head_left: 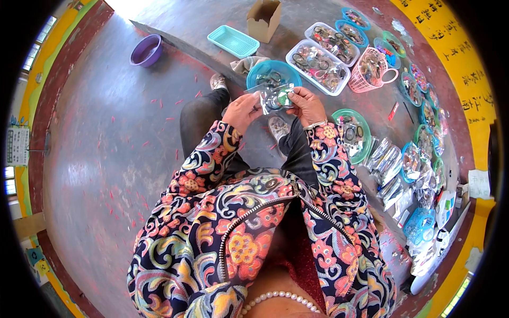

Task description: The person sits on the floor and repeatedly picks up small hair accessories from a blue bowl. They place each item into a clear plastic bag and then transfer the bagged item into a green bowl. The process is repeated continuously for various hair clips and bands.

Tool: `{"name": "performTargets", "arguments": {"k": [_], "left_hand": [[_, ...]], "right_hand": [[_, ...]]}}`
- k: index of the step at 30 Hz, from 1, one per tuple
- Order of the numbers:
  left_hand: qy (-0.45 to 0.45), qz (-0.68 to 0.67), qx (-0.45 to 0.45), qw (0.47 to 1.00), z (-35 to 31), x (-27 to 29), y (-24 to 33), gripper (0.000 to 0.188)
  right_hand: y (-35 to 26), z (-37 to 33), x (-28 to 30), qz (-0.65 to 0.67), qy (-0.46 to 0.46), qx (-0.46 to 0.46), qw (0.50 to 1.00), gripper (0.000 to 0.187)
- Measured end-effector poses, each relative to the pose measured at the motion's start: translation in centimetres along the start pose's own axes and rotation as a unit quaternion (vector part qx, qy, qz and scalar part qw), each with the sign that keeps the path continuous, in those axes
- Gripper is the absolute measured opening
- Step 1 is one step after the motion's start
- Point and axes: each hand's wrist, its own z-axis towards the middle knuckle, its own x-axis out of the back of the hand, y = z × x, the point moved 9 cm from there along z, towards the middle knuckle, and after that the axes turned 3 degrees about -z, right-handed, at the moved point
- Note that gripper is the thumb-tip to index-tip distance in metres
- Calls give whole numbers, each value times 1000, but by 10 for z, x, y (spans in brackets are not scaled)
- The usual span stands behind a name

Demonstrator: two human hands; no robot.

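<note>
Between both hands is a clear plastic bag [275, 100] with dark items and something green inside. My left hand [243, 111] pinches the bag's left side, fingers closed. My right hand [309, 106] grips the right edge between thumb and fingers, beside the green part. Just beyond the bag stands a teal basin [290, 68] holding dark ring-shaped pieces, partly hidden by the bag. To the right of my right forearm sits a green basket [366, 150] of similar rings and small packets.
White trays [339, 87] of small goods and a pink handled basket [366, 79] lie ahead right. Clear packets [386, 159] are piled at right, near several colored baskets. A teal tray [233, 41], cardboard box [263, 21] and purple basin [146, 51] stand farther off.
</note>
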Motion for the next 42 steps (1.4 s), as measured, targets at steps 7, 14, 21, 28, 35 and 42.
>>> {"name": "performTargets", "arguments": {"k": [7, 14, 21, 28, 35, 42], "left_hand": [[97, 78, -5, 992, 3, 12, -10, 17], [88, 138, 7, 986, 1, 10, -11, 22], [52, -5, 1, 999, 4, 3, -16, 25], [52, 63, 48, 996, 0, 3, -23, 27], [73, 202, -13, 977, 4, 9, -22, 29], [54, 207, -80, 974, 2, 1, -11, 29]], "right_hand": [[2, -6, -18, -92, -27, -32, 995, 17], [4, -2, -9, -163, 12, -18, 986, 24], [-4, -7, -19, -138, 16, 23, 990, 25], [13, 4, 6, -99, 67, -21, 993, 26], [0, 3, 9, -253, 116, 69, 958, 32], [-20, -6, 5, -360, 178, 214, 891, 32]]}}
